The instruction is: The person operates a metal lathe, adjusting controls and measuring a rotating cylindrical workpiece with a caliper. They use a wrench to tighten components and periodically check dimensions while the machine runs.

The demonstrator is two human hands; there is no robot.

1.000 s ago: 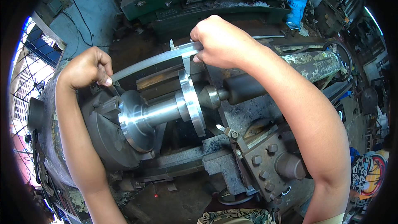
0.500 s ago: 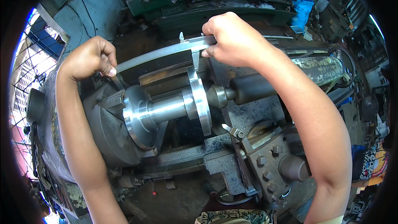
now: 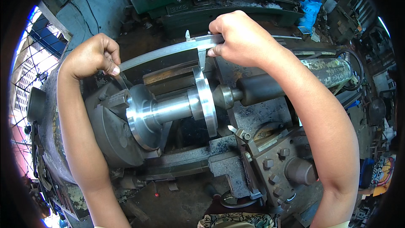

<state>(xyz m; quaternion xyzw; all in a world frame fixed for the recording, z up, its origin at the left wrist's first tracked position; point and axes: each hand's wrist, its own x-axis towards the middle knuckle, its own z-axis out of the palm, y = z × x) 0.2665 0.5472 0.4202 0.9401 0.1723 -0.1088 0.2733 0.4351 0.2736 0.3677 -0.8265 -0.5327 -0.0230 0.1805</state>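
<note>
A long steel vernier caliper (image 3: 158,55) spans above a shiny flanged metal shaft (image 3: 171,110). My left hand (image 3: 93,57) pinches the caliper's left end, where a jaw points down by the left flange. My right hand (image 3: 240,38) is closed round the sliding part and the beam at the right. The sliding jaw (image 3: 201,59) reaches down to the top of the right flange (image 3: 205,101); whether it touches I cannot tell. The workpiece sits between the lathe chuck (image 3: 112,137) at left and the tailstock centre (image 3: 223,96) at right.
A tool post (image 3: 276,169) with a pointed cutting tool (image 3: 234,131) stands at the near right of the workpiece. Behind is a green lathe (image 3: 211,12), with a blue bag (image 3: 310,12) by its right end. A red-tipped lever (image 3: 156,194) shows below the bed.
Both hands keep their hold on the caliper. The scene has shifted slightly in the view; the caliper and workpiece look almost the same relative to each other.
</note>
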